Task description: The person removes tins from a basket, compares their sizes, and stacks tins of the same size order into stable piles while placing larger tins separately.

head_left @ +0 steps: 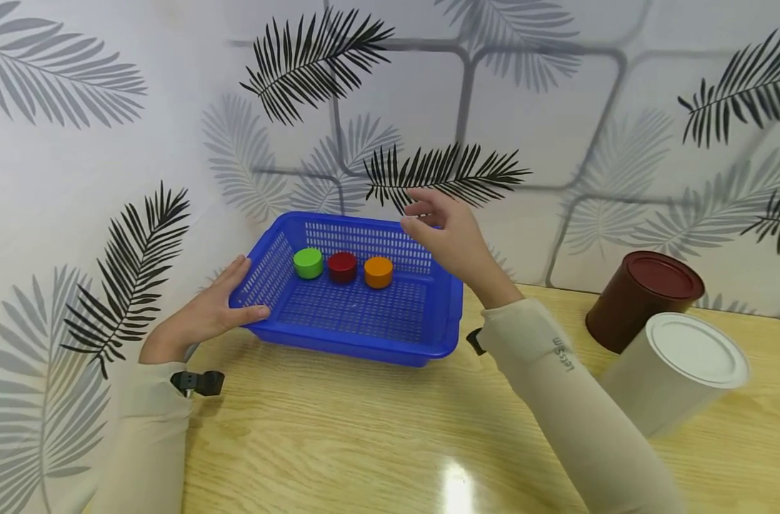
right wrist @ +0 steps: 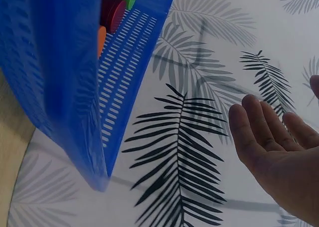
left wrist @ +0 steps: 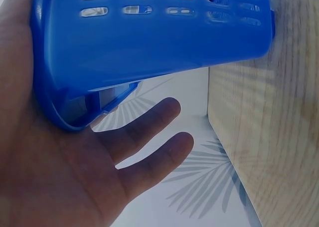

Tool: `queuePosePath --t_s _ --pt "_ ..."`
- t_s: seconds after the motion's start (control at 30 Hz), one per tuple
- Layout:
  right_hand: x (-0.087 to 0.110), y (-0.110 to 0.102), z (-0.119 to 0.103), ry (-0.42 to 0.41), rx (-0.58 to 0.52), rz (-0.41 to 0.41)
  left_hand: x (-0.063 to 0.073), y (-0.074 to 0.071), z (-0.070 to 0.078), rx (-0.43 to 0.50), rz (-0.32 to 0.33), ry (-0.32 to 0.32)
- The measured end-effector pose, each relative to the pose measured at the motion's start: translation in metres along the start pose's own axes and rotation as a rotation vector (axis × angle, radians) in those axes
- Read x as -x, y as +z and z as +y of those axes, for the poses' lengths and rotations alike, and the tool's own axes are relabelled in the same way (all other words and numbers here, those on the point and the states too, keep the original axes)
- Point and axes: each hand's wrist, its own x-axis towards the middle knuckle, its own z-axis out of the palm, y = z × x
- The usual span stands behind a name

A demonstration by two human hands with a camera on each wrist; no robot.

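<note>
A blue plastic basket with slotted walls stands on the table. Inside, near its back wall, sit a green round piece, a dark red one and an orange one. My left hand holds the basket's left front corner, thumb over the rim; in the left wrist view, two straight fingers stand apart from the blue wall. Above the basket's right back corner my right hand is raised, fingers loosely bent and holding nothing, clear of the rim in the right wrist view.
To the right, a dark brown lidded canister stands behind a white one, by my right forearm. A leaf-patterned wall covering rises behind the basket and on the left. The table has a wood-grain top.
</note>
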Motion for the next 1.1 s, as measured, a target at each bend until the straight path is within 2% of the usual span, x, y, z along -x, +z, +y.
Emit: queuePosePath --t_s 0.23,0.4,0.47,0.73,0.8,0.9,1.0,1.1 --pt "-0.019 0.013 0.008 0.083 -0.003 0.004 -0.003 0.000 -0.002 0.007 -0.001 0.001" --pt "-0.028 0.015 0.006 0.103 -0.128 0.046 -0.003 -0.001 -0.004 -0.002 0.003 -0.003" --pt "-0.032 0.019 0.006 0.101 -0.159 0.041 -0.003 -0.001 -0.004 -0.002 0.003 -0.003" --pt "-0.042 0.045 0.020 0.143 -0.158 -0.005 -0.003 0.000 -0.004 0.000 0.011 0.001" --pt "-0.043 0.050 0.025 0.146 -0.142 -0.022 -0.003 0.001 -0.004 -0.005 0.013 0.004" --pt "-0.046 0.056 0.035 0.168 -0.062 -0.054 -0.004 0.002 -0.003 -0.001 0.018 0.010" --pt "-0.051 0.061 0.048 0.230 0.008 -0.089 -0.004 0.001 -0.003 0.002 0.019 0.012" --pt "-0.058 0.067 0.059 0.309 0.025 -0.141 -0.002 -0.001 -0.004 0.001 0.021 0.005"
